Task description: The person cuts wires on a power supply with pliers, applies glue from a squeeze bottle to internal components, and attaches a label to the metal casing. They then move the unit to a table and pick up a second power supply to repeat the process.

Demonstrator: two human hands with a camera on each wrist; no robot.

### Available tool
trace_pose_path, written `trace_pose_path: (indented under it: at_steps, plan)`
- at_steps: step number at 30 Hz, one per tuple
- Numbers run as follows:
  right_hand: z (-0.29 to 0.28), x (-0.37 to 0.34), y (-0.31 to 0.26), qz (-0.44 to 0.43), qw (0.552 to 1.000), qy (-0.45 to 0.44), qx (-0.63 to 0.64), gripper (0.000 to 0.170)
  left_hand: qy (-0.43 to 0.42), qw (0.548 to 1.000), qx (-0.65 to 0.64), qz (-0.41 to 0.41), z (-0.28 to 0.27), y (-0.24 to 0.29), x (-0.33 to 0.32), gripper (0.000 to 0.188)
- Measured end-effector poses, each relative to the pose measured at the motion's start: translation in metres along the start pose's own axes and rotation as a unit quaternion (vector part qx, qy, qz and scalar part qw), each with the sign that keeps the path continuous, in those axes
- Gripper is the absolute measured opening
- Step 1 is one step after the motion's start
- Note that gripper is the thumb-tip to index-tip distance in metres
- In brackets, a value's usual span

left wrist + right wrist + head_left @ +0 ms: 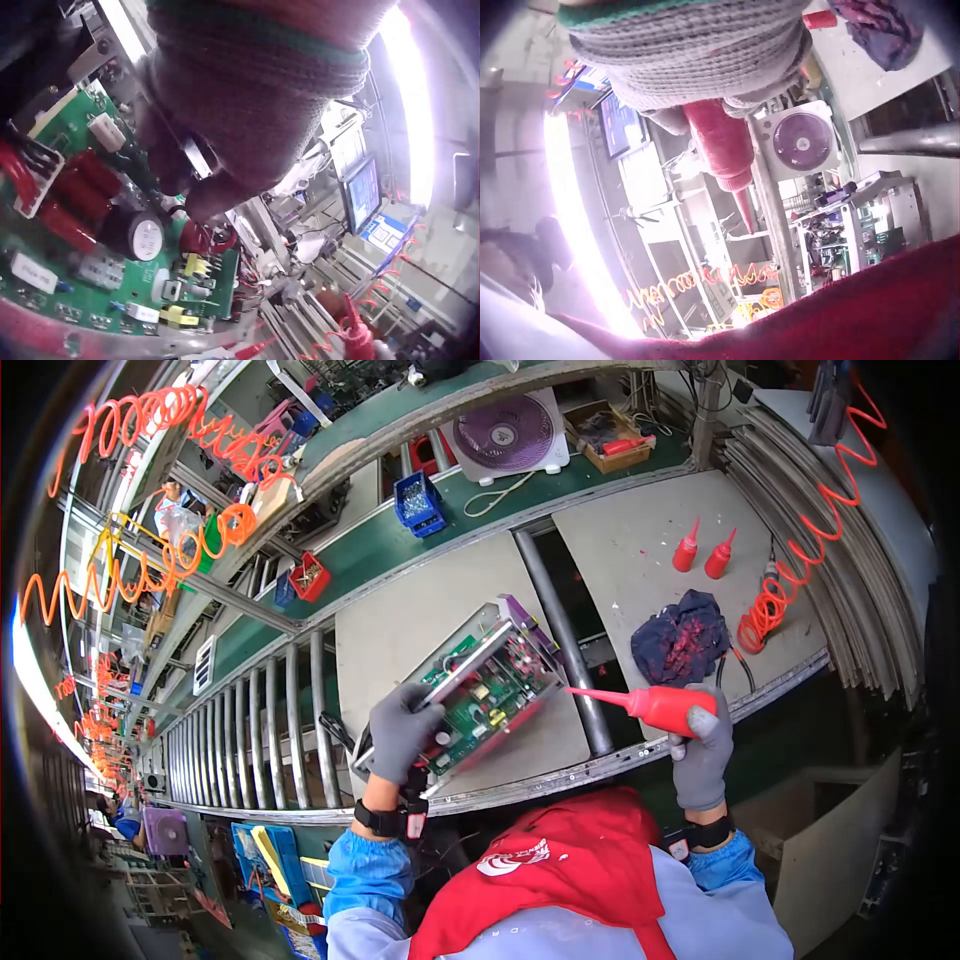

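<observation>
The person's left hand point(402, 732) grips the metal frame of a green circuit board point(482, 705), tilted above the bench point(440, 595). The right hand point(703, 752) grasps a red squeeze bottle point(672, 709), its nozzle pointing toward the board.

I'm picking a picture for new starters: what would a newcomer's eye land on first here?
Probably the bright red squeeze bottle in the right hand, its long nozzle pointing toward the green circuit board. The left hand grips that board's metal frame. Next might come the coiled orange hoses at the head view's upper left and the purple fan at its top.
</observation>
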State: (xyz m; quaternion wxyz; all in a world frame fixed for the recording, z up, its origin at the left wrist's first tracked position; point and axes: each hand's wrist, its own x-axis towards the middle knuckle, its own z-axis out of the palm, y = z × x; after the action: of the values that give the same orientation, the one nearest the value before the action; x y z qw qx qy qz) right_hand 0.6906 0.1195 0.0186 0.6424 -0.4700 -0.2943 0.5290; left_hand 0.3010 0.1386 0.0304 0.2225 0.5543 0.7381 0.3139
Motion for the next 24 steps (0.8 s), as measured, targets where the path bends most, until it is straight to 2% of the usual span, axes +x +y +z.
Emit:
trace_pose_path:
  at_steps: [1,2,5,6,9,10,13,14,15,17,18,24]
  plan:
    - [0.004,0.002,-0.001,-0.031,0.999,-0.011,-0.036,0.036,0.028,0.999,0.003,0.018,-0.002,-0.005,0.012,0.034]
    - [0.005,0.003,-0.008,0.003,0.998,-0.037,-0.050,0.038,0.053,0.998,0.023,0.012,-0.003,-0.004,0.020,0.032]
    - [0.025,0.019,0.009,-0.190,0.968,-0.048,-0.156,0.040,0.109,0.988,0.082,0.066,-0.003,-0.012,0.043,0.030]
    - [0.037,0.017,0.000,-0.147,0.978,-0.064,-0.131,0.041,0.118,0.986,0.094,0.072,-0.003,-0.016,0.050,0.029]
    - [0.053,0.037,0.014,-0.327,0.899,-0.089,-0.276,0.044,0.124,0.984,0.114,0.059,-0.005,-0.018,0.062,0.028]
    - [0.062,0.043,0.018,-0.371,0.881,-0.084,-0.280,0.046,0.121,0.983,0.129,0.053,-0.006,-0.017,0.064,0.028]
    - [0.085,0.055,0.026,-0.426,0.844,-0.111,-0.306,0.045,0.118,0.983,0.133,0.049,-0.006,-0.009,0.066,0.026]
    - [0.092,0.061,0.030,-0.445,0.831,-0.122,-0.309,0.046,0.130,0.976,0.158,0.080,-0.004,-0.016,0.069,0.026]
    - [0.099,0.064,0.032,-0.450,0.825,-0.130,-0.316,0.046,0.113,0.977,0.174,0.050,-0.004,-0.017,0.068,0.031]
    - [0.113,0.069,0.038,-0.455,0.816,-0.138,-0.328,0.046,0.134,0.955,0.247,0.098,-0.001,-0.018,0.068,0.039]
    - [0.118,0.073,0.044,-0.468,0.811,-0.135,-0.326,0.046,0.131,0.953,0.261,0.084,0.001,-0.019,0.070,0.042]
    - [0.136,0.087,0.061,-0.448,0.823,-0.140,-0.321,0.049,0.143,0.950,0.257,0.102,0.005,-0.023,0.080,0.040]
